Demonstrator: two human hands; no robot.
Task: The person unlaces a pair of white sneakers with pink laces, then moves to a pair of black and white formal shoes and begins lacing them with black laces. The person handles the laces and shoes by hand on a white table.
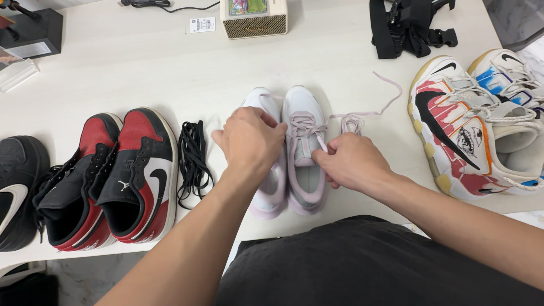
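A: Centre frame, a pair of pale pink sneakers [303, 153] on the white table [141, 68]. Left hand [249, 139] presses closed over the left shoe.

B: Right hand [351, 161] pinches the pink lace [362, 113]; black laces [192, 158] lie left.

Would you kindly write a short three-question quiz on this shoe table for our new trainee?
1. True or false: the right hand pinches a pale pink lace of the pale pink shoes.
2. What lies between the red, black and white shoes and the pink pair? A) black laces B) a sock C) a brush
3. Which hand rests on top of the left pink shoe?

Key:
1. True
2. A
3. The left hand
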